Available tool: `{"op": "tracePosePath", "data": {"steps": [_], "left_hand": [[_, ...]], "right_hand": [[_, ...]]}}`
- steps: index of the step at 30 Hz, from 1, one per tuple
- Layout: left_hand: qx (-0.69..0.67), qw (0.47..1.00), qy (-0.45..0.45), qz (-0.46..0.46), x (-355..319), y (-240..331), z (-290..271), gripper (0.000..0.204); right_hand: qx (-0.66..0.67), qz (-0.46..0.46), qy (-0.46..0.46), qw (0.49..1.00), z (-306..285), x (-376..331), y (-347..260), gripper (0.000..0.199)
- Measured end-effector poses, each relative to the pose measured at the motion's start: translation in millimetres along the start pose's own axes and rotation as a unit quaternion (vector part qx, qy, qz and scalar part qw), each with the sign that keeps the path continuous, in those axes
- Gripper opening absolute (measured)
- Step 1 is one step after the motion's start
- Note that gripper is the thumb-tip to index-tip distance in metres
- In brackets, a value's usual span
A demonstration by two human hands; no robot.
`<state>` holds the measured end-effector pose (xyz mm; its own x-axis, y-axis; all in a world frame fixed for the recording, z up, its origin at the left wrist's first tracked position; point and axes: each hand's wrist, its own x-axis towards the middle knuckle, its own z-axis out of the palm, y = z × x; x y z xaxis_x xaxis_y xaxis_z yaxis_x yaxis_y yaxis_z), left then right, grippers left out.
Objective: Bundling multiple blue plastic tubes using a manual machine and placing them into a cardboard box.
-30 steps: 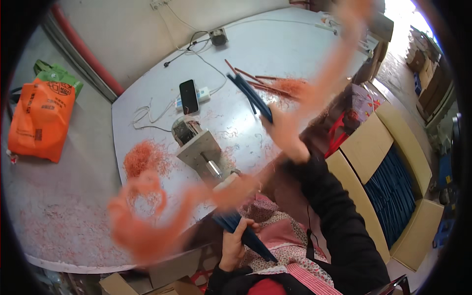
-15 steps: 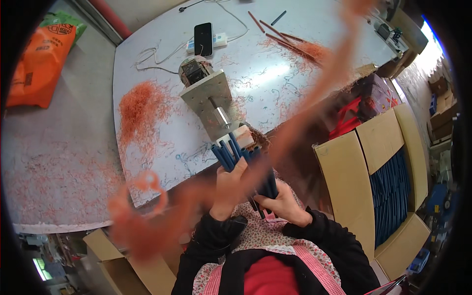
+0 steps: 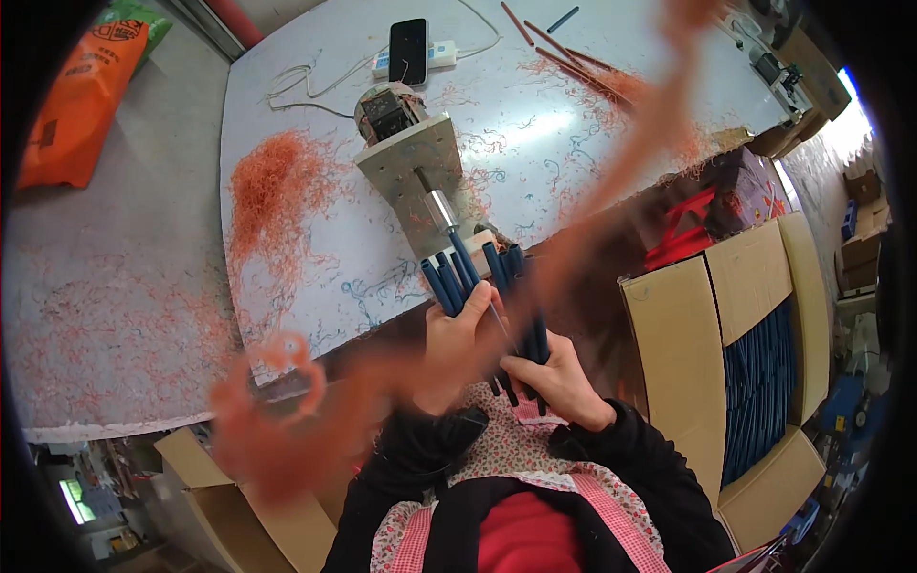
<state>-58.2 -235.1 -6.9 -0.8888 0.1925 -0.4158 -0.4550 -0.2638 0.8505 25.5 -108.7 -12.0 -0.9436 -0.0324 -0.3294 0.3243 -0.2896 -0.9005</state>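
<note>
My left hand (image 3: 447, 344) is closed on several dark blue tubes (image 3: 437, 286), its thumb pressed along one tube. The upper end of that tube meets the metal cylinder (image 3: 441, 210) on the shaft of a motor (image 3: 387, 113). My right hand (image 3: 565, 384) grips another bundle of blue tubes (image 3: 535, 334), beside the left one. Just behind the tubes sits a whitish block (image 3: 482, 244) at the table edge. A blurred orange-red strand (image 3: 382, 377) close to the lens crosses the view and hides parts of both hands and the tubes.
Orange shavings (image 3: 277, 196) are heaped on the white table (image 3: 315, 329). At the back lie a phone (image 3: 409, 53), a cable and reddish-brown tubes (image 3: 573, 67). An open carton (image 3: 673, 334) of blue tubes stands right; another carton (image 3: 220, 525) lower left. An orange bag (image 3: 76, 105) lies far left.
Both hands have shifted slightly with the tubes. One tube in my left hand now reaches the metal cylinder, where a gap showed before. The whole view has shifted a little.
</note>
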Motion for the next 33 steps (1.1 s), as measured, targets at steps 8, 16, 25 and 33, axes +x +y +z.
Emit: {"op": "tracePosePath", "data": {"steps": [8,16,25,33], "left_hand": [[0.008,1.000,-0.020,-0.020,3.1,-7.4,-9.3,0.022],[0.017,0.999,-0.026,-0.023,5.4,-1.9,-15.1,0.025],[0.014,0.993,-0.076,-0.090,-3.8,1.9,-10.7,0.024],[-0.020,0.998,-0.050,-0.026,16.1,4.0,-4.4,0.023]], "right_hand": [[-0.012,0.015,0.018,1.000,3.9,-6.8,0.0,0.019],[-0.025,0.040,0.014,0.999,-6.7,-0.1,-0.1,0.022],[-0.041,0.000,-0.004,0.999,-1.2,-11.8,2.1,0.036],[-0.029,-0.007,-0.004,1.000,-0.4,8.0,-1.7,0.034]]}}
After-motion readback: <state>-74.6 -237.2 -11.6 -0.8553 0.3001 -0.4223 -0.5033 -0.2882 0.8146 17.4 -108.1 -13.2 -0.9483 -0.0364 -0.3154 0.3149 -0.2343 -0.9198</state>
